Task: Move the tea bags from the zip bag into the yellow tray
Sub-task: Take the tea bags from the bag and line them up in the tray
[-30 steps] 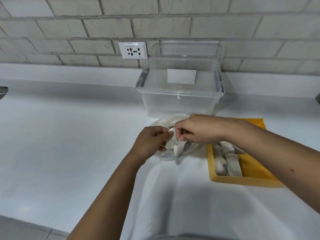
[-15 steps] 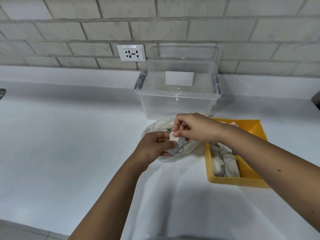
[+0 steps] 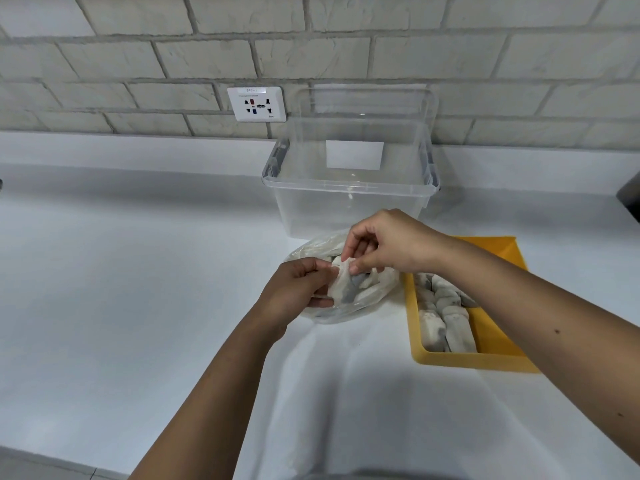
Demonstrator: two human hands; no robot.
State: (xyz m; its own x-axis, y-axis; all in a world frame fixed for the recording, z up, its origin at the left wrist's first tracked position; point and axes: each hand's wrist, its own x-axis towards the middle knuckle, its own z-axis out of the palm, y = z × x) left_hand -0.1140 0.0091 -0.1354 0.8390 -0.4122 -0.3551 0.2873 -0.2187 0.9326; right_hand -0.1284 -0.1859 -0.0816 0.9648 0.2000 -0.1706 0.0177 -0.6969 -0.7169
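Tea bags (image 3: 445, 318), several, already lie in the yellow tray (image 3: 467, 361); more remain in the zip bag (image 3: 372, 297) on the worktop (image 3: 138, 289). Right hand (image 3: 389, 245) fingers pinch one at its mouth while left hand (image 3: 296, 291) fingers grip the bag. Roughly midway, I judge.

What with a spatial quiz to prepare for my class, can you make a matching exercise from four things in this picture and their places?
Things:
1. yellow tray
2. clear bin
3. zip bag
4. wall socket

Places:
a. on the brick wall
b. gripped by the left hand
c. at the right, tea bags inside
d. at the back, behind the zip bag

Pairs: 1-c, 2-d, 3-b, 4-a
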